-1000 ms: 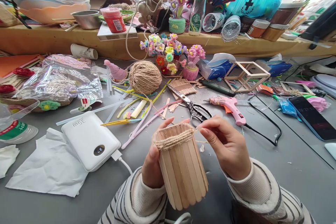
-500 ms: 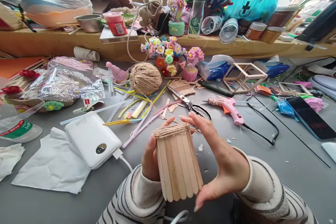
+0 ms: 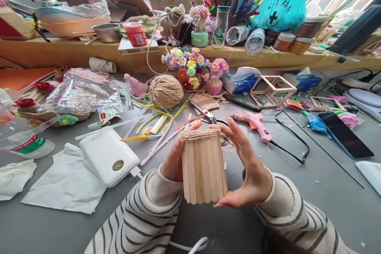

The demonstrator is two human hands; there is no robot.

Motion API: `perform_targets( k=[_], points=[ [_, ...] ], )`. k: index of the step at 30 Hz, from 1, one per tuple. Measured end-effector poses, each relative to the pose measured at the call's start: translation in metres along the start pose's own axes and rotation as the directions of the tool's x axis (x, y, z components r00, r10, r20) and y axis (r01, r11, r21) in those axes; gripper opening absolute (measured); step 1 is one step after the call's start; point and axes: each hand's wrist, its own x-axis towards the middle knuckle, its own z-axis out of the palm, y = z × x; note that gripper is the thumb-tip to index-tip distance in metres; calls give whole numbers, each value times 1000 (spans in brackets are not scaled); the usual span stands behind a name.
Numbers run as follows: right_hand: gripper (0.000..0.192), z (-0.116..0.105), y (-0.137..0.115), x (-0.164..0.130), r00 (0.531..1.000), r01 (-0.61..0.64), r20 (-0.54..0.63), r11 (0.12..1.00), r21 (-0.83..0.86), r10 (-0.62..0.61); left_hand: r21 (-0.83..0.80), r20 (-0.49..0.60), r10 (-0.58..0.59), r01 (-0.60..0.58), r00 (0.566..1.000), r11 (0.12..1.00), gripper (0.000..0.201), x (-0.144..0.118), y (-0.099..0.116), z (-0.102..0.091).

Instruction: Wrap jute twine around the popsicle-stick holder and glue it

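Between my hands is a popsicle-stick holder (image 3: 204,170), its sticks side by side and jute twine (image 3: 201,135) wound round its upper rim. My left hand (image 3: 174,158) grips its left side, with some fingers hidden behind it. My right hand (image 3: 248,170) spans its right side, thumb at the lower right corner and fingers at the twine. Just beyond lie black-handled scissors (image 3: 210,115), partly hidden by the right fingers. A pink glue gun (image 3: 257,125) rests to the right of them. The ball of jute twine (image 3: 166,91) sits farther back, left of the scissors.
A white power bank (image 3: 108,154) and white tissue (image 3: 65,180) lie at left, near a plastic bottle (image 3: 32,145). A phone (image 3: 345,135) is at right, beside the glue gun's black cable. Pipe-cleaner flowers (image 3: 190,63) and a stick frame (image 3: 275,89) stand at the back.
The holder has risen slightly in view and now looks more upright, its front turned toward me. My right thumb and fingers have closed in on its right side. The camera view has shifted a little.
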Motion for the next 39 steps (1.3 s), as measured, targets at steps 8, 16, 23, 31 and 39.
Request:
perform_targets(
  k=[8, 16, 23, 31, 39],
  points=[
    [117, 1, 1, 0, 998, 25, -48, 998, -54, -27, 128, 32, -35, 30, 999, 991, 80, 15, 11, -6],
    [111, 6, 6, 2, 996, 42, -61, 923, -383, -71, 214, -37, 66, -56, 997, 975, 76, 15, 5, -9],
    [107, 13, 8, 2, 999, 36, -10, 867, -497, -47, 230, -106, 148, -120, 983, 966, 65, 12, -1, -6],
    [110, 17, 9, 1, 999, 32, 16, 865, -500, -28, 130, -163, 134, -113, 977, 985, 44, 13, -4, -3],
    [115, 16, 10, -1, 999, 25, 45, 874, -484, -4, 145, -226, 142, -111, 964, 983, 43, 14, -7, -1]
  ],
)
